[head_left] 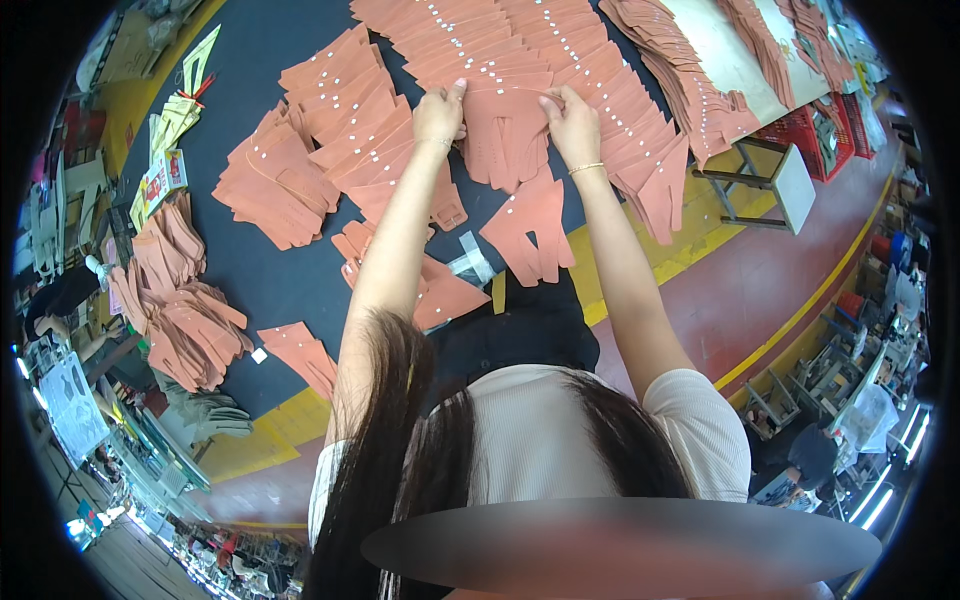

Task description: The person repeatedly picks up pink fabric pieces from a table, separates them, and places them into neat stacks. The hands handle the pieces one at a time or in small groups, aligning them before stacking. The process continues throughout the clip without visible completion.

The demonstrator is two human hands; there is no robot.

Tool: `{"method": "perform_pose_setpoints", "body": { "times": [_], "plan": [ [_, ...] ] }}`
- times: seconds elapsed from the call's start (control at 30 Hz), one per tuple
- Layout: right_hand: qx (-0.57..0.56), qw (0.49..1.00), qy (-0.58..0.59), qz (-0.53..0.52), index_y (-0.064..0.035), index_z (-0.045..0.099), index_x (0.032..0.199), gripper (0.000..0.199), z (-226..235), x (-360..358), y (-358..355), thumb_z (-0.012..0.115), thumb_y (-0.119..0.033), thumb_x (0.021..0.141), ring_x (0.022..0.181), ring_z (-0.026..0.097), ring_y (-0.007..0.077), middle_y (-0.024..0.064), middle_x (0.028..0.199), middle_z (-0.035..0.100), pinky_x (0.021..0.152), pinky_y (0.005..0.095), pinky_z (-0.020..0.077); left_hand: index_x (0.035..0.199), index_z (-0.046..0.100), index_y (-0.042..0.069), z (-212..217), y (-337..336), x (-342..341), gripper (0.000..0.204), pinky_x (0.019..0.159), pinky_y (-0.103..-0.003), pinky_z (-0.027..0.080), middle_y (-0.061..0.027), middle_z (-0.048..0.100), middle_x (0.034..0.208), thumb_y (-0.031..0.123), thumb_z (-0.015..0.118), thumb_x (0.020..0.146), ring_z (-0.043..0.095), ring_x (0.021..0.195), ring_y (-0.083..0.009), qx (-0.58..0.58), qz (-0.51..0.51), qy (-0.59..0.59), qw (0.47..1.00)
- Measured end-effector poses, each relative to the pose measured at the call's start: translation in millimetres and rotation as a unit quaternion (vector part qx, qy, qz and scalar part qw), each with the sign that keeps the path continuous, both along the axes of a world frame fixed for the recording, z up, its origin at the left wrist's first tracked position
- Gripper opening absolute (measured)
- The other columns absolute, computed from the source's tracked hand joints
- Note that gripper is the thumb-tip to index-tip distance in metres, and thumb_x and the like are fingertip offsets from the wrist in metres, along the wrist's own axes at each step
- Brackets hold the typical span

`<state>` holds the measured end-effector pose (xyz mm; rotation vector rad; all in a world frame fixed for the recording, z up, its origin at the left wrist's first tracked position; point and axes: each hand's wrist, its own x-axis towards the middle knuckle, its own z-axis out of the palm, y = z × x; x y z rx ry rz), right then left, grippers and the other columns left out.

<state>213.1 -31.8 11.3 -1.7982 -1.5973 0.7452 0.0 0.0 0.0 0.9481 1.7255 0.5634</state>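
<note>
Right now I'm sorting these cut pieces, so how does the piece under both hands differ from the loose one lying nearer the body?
The piece under both hands lies on overlapping rows, pinned by the left hand and right hand. The loose piece lies alone on the dark table, untouched. Both are orange-brown with small white dots.

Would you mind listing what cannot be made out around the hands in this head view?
- Left hand fingertips: tucked among the salmon leather cut pieces; grip unclear.
- Right hand: same; which piece it pinches is uncertain.
- Table near edge: hidden by the person's hair and torso.
- Pale dots on pieces: too small to identify.
</note>
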Motion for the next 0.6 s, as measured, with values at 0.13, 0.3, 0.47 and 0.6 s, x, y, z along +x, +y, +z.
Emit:
{"method": "perform_pose_setpoints", "body": {
  "times": [0.13, 0.3, 0.47, 0.6],
  "plan": [
    [-0.131, 0.975, 0.178, -0.038, -0.0001, 0.063, 0.104, 0.018, -24, 8, 10, 0.063, -0.013, 0.091, 0.074, 0.067, 0.016, 0.0108, 0.092, 0.066, 0.056, 0.0289, 0.0579, 0.095, 0.05, -0.004, -13, -2, 5, 0.049, 0.051, -0.032, 0.055, -0.012, 0.06, 0.076, 0.038, 0.072, 0.083, 0.065, 0.057, -0.0232, 0.146, 0.04, 0.107, 0.983],
    [-0.119, 0.944, 0.304, -0.053, 0.0007, 0.06, 0.105, 0.019, -50, 8, 11, 0.062, -0.012, 0.092, 0.072, 0.064, 0.0122, 0.0087, 0.093, 0.064, 0.055, 0.0261, 0.0579, 0.108, 0.052, 0.0, -3, -24, 15, 0.047, 0.087, -0.041, 0.047, -0.0217, 0.056, 0.107, 0.028, 0.076, 0.079, 0.057, 0.103, -0.0333, 0.189, -0.033, 0.194, 0.962],
    [-0.126, 0.927, 0.347, -0.069, -0.0007, 0.059, 0.106, 0.017, -54, 9, 8, 0.061, -0.011, 0.093, 0.07, 0.063, 0.0125, 0.0079, 0.092, 0.063, 0.056, 0.0276, 0.0583, 0.115, 0.057, 0.006, 2, -30, 24, 0.047, 0.086, -0.041, 0.046, -0.0176, 0.056, 0.107, 0.026, 0.076, 0.077, 0.055, 0.103, -0.0312, 0.28, -0.07, 0.266, 0.92],
    [-0.106, 0.937, 0.321, -0.086, 0.0024, 0.061, 0.103, 0.017, -54, 4, 7, 0.063, -0.01, 0.09, 0.07, 0.066, 0.0143, 0.0097, 0.091, 0.066, 0.053, 0.0278, 0.0584, 0.1, 0.062, 0.004, 2, -22, 25, 0.032, 0.086, -0.042, 0.046, -0.0176, 0.059, 0.102, 0.022, 0.076, 0.076, 0.055, 0.103, -0.0336, 0.295, -0.09, 0.3, 0.903]
  ]
}}
